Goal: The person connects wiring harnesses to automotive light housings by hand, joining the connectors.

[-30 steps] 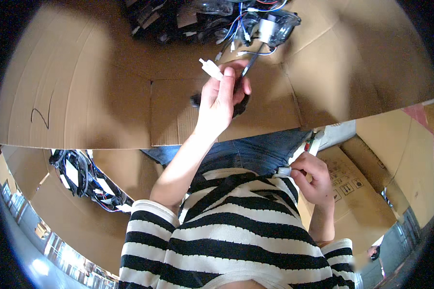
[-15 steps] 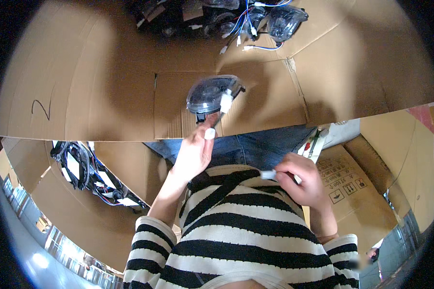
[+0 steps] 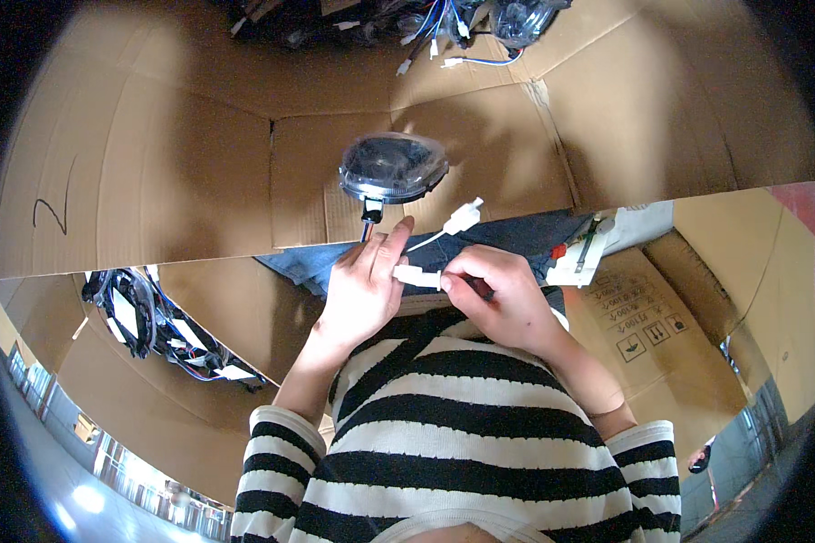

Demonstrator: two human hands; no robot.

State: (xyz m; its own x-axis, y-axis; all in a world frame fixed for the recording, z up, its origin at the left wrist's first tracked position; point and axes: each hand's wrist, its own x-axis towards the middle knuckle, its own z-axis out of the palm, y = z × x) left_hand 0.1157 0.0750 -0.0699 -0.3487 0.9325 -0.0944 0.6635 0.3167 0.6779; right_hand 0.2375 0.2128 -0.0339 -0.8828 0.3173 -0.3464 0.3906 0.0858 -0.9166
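A round, dark lamp-like unit (image 3: 394, 168) with a clear domed cover rests against the cardboard. From its lower edge, wires run down toward my left hand (image 3: 360, 285). That hand is closed, pinching a white wire connector (image 3: 409, 274) at the fingertips. On the connector's other side, my right hand (image 3: 496, 288) is closed around a white plug end (image 3: 433, 280). The two white parts meet end to end; whether they are fully seated cannot be told. Another white plug (image 3: 463, 217) on a short white cable sticks out above my right hand, held by neither hand's fingertips.
A large cardboard box (image 3: 190, 163) spreads ahead, with similar dark units (image 3: 516, 23) and loose white plugs at its far side. More wired units (image 3: 131, 312) sit in a box at left. A printed carton (image 3: 643, 317) and a white card-like item (image 3: 578, 262) are at right.
My right hand has moved left and up, bringing its white plug against the connector at my left hand. The round unit has turned and shifted slightly left.
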